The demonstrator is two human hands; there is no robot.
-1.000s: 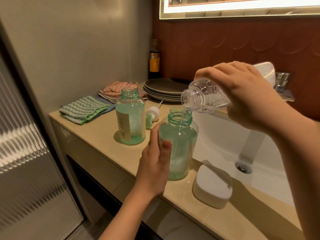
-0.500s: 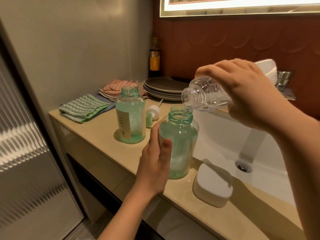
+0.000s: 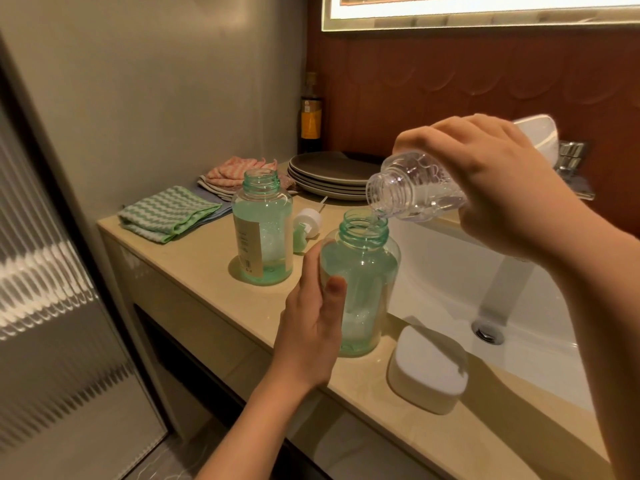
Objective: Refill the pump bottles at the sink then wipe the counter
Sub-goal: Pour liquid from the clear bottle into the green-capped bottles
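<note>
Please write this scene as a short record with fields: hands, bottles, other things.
left hand: holds near bottle, upright, uncapped
right hand: tips clear bottle, mouth above near bottle's neck
far bottle: upright, uncapped, on counter
pump: lying beside far bottle
other: green cloth, plates, white box by sink

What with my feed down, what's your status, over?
Left grip holds near green bottle. Right grip pours clear bottle into it. Nothing in the way.
</note>
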